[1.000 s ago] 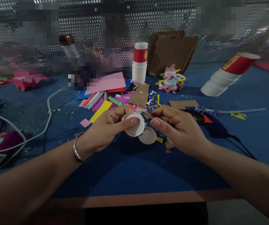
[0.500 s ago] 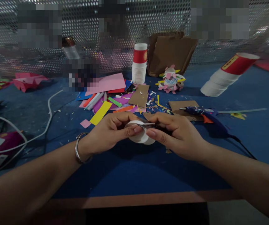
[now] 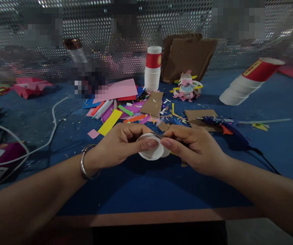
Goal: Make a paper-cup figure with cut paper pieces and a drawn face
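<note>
Left hand [image 3: 119,145] pinches white disc [image 3: 152,154]; right hand [image 3: 196,147] grips metal tool [image 3: 157,135].

The white paper disc [image 3: 152,154] is round with a raised rim; it is tilted, pinched under the thumb of the left hand [image 3: 118,144]. The metal scissors [image 3: 157,135], mostly hidden by the right hand [image 3: 194,146], reach the disc's upper edge. The second white disc [image 3: 166,152] shows partly behind the first.

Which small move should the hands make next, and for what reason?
Probably, the left hand should shift its grip slightly away from the thin dark tool, because it pinches the white round piece close to where the right hand holds that tool.
</note>
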